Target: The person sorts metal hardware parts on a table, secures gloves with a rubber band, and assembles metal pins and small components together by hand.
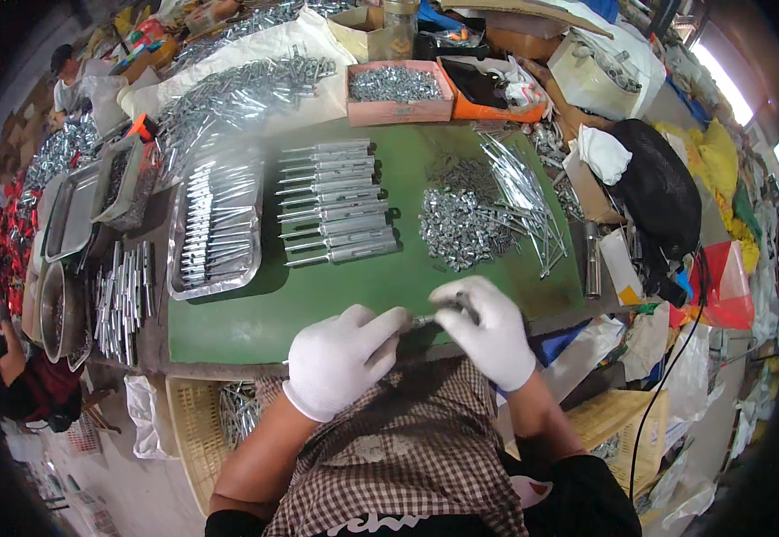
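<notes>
My left hand (340,358), in a white knitted glove, is closed around a thin metal rod whose pale tip shows past the glove's left side. A short metal end (420,321) of the piece comes out between the two hands. My right hand (488,331), gloved alike, has thumb and fingers curled together at that end; what they pinch is mostly hidden. Beyond my hands, a row of silver tubes with thin pointed rods (340,206) lies on the green work mat (237,331). At right are piles of small metal fittings (461,228), dark pins (461,170) and long thin rods (523,197).
A metal tray (174,277) of rods stands left of the row, with loose tubes (123,300) beside it. Pink (398,111) and orange boxes (532,113) line the back. Yellow crates (188,430) flank my lap. A person (72,80) sits at the far left.
</notes>
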`<state>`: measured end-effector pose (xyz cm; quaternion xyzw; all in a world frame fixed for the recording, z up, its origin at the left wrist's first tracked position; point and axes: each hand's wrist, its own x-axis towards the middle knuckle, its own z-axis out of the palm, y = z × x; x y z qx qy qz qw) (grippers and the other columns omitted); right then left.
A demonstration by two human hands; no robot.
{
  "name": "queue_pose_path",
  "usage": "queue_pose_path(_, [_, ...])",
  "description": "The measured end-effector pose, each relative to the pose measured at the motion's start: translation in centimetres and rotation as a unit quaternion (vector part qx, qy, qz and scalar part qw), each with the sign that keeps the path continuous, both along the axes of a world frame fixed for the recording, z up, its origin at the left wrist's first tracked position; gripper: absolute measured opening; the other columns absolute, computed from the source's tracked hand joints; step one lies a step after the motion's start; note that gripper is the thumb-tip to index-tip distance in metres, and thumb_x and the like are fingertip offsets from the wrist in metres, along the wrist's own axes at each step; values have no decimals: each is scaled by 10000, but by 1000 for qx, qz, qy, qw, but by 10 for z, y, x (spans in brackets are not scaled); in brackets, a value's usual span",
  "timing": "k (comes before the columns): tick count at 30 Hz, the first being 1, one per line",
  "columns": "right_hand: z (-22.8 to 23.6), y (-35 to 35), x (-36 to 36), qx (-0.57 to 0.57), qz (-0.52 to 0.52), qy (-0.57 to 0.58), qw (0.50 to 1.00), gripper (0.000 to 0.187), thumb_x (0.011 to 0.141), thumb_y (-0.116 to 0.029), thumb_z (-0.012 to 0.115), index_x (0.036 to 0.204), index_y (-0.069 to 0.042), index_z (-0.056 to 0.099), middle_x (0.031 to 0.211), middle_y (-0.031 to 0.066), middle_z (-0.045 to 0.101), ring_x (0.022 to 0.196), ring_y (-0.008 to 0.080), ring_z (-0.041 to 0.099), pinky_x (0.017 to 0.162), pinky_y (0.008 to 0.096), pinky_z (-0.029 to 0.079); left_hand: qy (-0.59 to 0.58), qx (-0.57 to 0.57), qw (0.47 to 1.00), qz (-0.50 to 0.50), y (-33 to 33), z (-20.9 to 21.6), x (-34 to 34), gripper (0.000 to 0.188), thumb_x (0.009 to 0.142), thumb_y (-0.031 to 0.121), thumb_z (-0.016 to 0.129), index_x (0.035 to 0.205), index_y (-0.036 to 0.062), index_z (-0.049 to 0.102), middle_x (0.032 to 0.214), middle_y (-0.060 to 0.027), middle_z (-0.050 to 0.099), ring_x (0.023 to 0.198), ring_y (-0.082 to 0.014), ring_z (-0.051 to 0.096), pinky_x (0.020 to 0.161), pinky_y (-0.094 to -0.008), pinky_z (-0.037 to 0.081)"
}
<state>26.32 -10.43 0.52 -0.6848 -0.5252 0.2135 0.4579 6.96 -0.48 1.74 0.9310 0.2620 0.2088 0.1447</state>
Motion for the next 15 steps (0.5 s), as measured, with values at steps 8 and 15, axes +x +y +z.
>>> queue_pose_path(8, [8,135,60,-38,18,-279,959,277,923,-288,583,1043,-76,712,1020,174,702,947,359,675,820,457,529,39,39,998,28,-7,-17,7,254,821,167,700,1068,227,696,808,-54,579,586,-266,624,500,-391,508])
queue_pose_path(15, [-7,235,69,-204,57,-317,925,327,801,-327,641,995,-81,733,1010,190,720,957,382,688,856,488,543,28,15,999,29,-5,-22,3,242,830,173,692,1065,232,696,813,-53,576,579,-257,624,495,-391,503])
